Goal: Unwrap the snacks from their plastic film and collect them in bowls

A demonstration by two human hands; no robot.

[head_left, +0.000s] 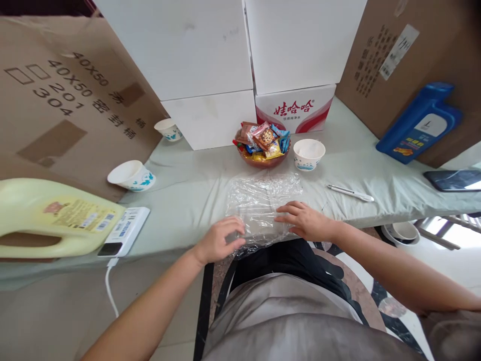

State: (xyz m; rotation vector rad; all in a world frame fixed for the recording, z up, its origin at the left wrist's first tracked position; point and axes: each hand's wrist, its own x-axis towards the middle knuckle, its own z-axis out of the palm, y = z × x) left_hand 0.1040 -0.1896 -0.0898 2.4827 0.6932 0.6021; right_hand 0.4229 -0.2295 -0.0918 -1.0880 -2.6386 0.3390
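Observation:
A crinkled sheet of clear plastic film [259, 193] lies at the front of the cloth-covered table, with its near part over the edge. My left hand [221, 238] is at its left side, fingers apart and curved, thumb pointing right. On the right side of the film, my right hand [302, 219] rests with its fingers spread over it. Neither hand grips anything visible. Behind the film stands a brown bowl [259, 161] heaped with wrapped snacks [265, 138]. A white paper cup [308, 154] is right of the bowl, and a white pen-like cutter [351, 193] lies farther right.
White boxes [210, 120] stand along the back, between large cartons [71, 100]. On the left are a tilted paper cup [131, 175], a pale yellow jug [63, 215] and a white power bank [126, 230] with a cable. A blue bottle [421, 125] and a phone [454, 180] are on the right.

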